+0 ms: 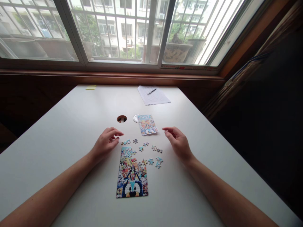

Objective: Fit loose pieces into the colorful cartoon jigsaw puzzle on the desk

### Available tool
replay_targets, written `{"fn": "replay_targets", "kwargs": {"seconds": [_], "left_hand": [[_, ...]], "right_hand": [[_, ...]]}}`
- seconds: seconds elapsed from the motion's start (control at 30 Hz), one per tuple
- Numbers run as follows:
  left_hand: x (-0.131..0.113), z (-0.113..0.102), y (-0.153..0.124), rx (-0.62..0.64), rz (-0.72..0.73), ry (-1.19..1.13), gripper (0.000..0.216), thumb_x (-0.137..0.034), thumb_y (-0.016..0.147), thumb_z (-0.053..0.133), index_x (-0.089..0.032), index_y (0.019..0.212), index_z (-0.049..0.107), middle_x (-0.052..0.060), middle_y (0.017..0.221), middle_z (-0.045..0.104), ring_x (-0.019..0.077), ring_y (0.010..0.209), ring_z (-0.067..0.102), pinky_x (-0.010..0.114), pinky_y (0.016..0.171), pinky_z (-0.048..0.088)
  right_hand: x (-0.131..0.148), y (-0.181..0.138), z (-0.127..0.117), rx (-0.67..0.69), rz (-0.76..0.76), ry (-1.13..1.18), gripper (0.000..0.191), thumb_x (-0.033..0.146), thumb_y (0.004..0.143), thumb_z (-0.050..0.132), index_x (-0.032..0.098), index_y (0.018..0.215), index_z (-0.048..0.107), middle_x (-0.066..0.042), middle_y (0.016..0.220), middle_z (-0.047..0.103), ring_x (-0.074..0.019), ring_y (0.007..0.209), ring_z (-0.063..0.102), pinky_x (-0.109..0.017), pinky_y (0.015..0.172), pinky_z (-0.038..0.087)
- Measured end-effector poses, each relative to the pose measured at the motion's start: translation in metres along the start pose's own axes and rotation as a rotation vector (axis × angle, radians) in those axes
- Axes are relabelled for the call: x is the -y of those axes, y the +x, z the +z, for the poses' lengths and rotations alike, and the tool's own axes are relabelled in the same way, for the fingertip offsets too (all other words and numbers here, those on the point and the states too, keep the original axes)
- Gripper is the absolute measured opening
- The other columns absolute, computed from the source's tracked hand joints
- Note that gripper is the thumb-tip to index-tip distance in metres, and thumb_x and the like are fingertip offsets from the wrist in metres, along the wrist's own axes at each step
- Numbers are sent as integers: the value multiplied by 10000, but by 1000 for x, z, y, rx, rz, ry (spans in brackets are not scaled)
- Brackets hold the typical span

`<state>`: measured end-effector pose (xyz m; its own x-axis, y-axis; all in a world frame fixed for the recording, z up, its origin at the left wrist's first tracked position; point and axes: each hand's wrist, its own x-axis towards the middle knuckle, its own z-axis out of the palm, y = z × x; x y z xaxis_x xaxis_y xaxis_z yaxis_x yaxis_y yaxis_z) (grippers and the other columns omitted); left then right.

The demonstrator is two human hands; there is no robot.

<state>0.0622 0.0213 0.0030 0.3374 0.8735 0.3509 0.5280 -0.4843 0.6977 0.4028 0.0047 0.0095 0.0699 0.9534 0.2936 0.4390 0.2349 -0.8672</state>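
Jigsaw puzzle (133, 183) flat on the table between the two forearms, part-built: straight-sided at the bottom, stepped and knobbly along its upper right, a blue cartoon dog's head on its glossy print! Above and to the right, loose pieces (151, 161) lie scattered, all tabs and notches, some linked in little clusters.

Left hand (106, 142) now, just beside the upper-left pieces: fingers loosely bent, a gap to the thumb, nothing I can see in its grasp. Across the way, the right hand (178, 142) hangs near the picture card (148, 124), forefinger out, thumb apart below, holding nothing visible either. That card has a curled lower edge and overlaps a silvery disc (135, 118); just left, a round hole (121, 119) cuts through the tabletop.

And what a table (78, 132): smooth, white, softly shining! Paper sheets (155, 97) bearing a slim pen (151, 91) at the far edge, a yellow strip (91, 87) off left. Beyond, a reddish-brown sill (118, 77), a metal-framed window (82, 55), bars outside, pale buildings behind; folded curtain (246, 67) at right.
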Motion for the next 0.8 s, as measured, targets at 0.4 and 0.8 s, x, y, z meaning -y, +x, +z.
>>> {"fn": "replay_targets", "kwargs": {"seconds": [0.4, 0.8], "left_hand": [[2, 0, 2, 53, 71, 99, 294, -148, 908, 510, -260, 1082, 720, 52, 1046, 628, 200, 957, 560, 299, 738, 506], [4, 1, 2, 62, 48, 84, 287, -149, 904, 516, -255, 1075, 721, 54, 1066, 624, 199, 962, 566, 294, 727, 507]], "right_hand": [[5, 6, -8, 258, 4, -189, 221, 329, 904, 557, 227, 956, 745, -44, 947, 687, -176, 746, 585, -326, 707, 469], [5, 11, -23, 689, 43, -199, 184, 334, 871, 656, 210, 964, 755, -57, 974, 664, -182, 822, 642, -328, 772, 520]]}}
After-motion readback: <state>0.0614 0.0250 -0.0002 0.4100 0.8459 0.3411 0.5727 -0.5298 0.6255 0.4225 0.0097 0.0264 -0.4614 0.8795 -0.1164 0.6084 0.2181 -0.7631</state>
